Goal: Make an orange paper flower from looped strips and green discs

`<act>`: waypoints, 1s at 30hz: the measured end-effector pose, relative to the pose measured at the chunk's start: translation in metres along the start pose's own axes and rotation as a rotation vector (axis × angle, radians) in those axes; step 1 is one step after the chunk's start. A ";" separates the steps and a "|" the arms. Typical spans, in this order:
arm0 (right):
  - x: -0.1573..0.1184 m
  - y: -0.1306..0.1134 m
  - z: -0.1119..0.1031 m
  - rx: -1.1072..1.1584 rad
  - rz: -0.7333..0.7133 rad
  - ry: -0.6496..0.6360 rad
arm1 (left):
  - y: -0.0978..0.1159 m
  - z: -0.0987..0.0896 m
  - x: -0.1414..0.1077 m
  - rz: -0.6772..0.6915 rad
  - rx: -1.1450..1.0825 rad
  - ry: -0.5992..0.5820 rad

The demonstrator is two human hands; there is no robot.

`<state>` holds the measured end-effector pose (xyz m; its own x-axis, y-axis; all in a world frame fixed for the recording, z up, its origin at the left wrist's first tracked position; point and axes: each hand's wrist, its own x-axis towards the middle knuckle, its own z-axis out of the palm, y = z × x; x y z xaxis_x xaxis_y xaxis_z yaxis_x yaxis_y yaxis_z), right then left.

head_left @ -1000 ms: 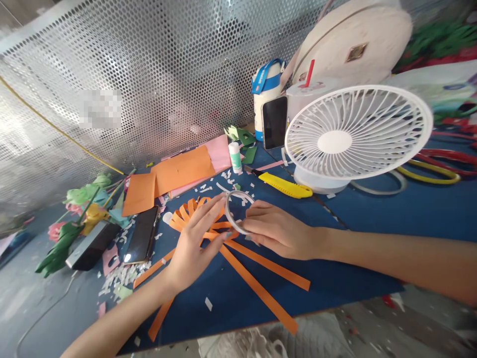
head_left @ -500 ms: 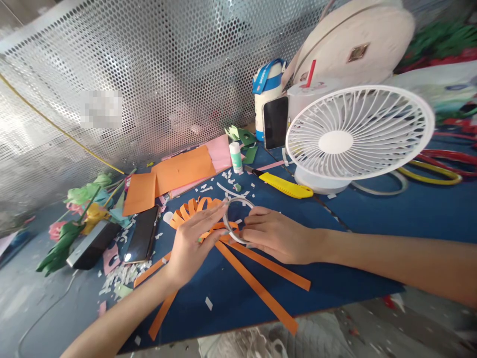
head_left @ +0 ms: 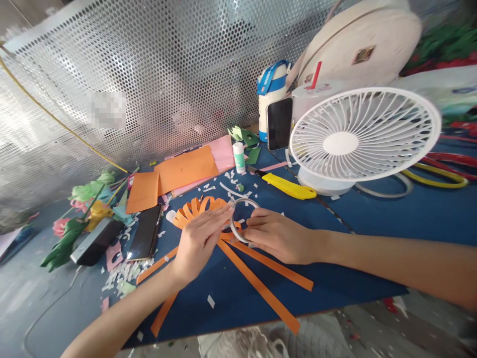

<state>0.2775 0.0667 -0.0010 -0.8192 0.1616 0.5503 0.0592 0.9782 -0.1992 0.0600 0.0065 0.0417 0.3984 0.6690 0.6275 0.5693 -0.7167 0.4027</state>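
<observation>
A narrow whitish ring that looks like a roll of tape (head_left: 236,229) stands tilted between my two hands, above the orange paper. My right hand (head_left: 278,236) grips its right side with curled fingers. At its left rim are the fingertips of my left hand (head_left: 199,241), pressed together with the thumb tucked underneath; any tape end there is too small to see. Below and behind the left hand lies a looped orange paper piece (head_left: 194,209), partly covered by it. Long orange paper strips (head_left: 261,286) fan out from it toward the table's front edge.
Behind the hands are a yellow utility knife (head_left: 288,185), a glue stick (head_left: 239,158) and orange paper sheets (head_left: 188,169). A white fan (head_left: 341,143) stands at right. A phone (head_left: 145,233), a power bank (head_left: 97,242) and paper flowers (head_left: 74,238) lie left, among paper scraps.
My left thumb has drawn in under the fingers at the ring's left rim. My right hand keeps its grip on the ring. The whole view has shifted slightly.
</observation>
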 end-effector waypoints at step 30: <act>0.004 0.007 -0.009 -0.096 -0.052 0.006 | 0.005 0.008 0.004 -0.732 -1.127 -0.060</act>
<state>0.2801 0.0753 0.0070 -0.8192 0.1105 0.5627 0.0713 0.9933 -0.0912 0.0706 0.0069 0.0408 0.3064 0.9518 0.0154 -0.2225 0.0559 0.9733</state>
